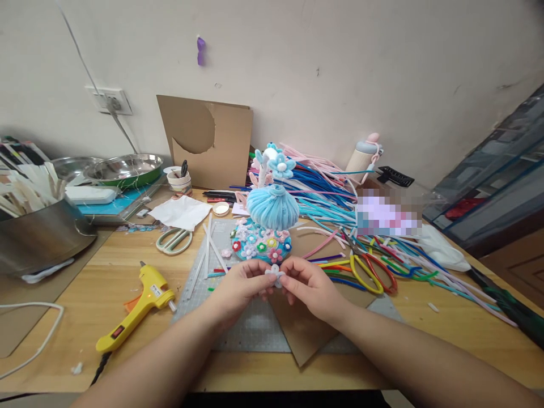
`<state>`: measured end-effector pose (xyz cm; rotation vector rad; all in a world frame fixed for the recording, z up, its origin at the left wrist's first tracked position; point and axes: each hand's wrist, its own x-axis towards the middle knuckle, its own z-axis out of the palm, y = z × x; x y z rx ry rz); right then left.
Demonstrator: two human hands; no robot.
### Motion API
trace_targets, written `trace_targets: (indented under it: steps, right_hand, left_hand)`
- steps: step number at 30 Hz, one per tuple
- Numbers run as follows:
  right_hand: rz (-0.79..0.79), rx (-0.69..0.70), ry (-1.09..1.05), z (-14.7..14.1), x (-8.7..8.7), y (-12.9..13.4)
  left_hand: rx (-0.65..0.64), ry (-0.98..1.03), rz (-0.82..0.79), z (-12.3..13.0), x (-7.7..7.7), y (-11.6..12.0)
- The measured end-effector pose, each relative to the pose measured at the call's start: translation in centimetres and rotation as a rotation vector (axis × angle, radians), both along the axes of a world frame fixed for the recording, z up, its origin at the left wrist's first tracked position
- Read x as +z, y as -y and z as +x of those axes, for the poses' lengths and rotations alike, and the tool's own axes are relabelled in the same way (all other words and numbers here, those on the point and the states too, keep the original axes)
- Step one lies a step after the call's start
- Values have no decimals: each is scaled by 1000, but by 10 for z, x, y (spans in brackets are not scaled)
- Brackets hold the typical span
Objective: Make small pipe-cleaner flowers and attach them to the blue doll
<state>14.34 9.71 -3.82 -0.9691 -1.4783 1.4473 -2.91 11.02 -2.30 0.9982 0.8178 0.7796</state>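
Two forearms reach in from the lower corners and converge, the left hand (244, 283) and right hand (308, 284) meeting at the middle of the counter (238, 371), thumbs and fingertips pinched nearly closed on a small pale flower (275, 274), fingers curled beneath; it sits between them, just before the blue flower-covered piece (272, 208), above the cutting mat (242, 328)

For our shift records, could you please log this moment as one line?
left hand + right hand: pinching pale flower | glue gun: lying left
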Motion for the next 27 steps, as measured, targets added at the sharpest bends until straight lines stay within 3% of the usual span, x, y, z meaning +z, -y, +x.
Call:
trace_targets:
  steps: [8, 13, 22, 27]
  right_hand:
    - [47, -14, 137, 0, -2, 0]
    - [177, -73, 255, 2, -4, -1]
    - [203, -25, 248, 0, -5, 0]
    - [263, -41, 300, 1, -4, -2]
  left_hand:
    - [16, -88, 75, 0, -4, -2]
    - [25, -90, 42, 2, -4, -2]
    - [54, -217, 139, 2, -7, -3]
    - [30, -110, 76, 2, -9, -4]
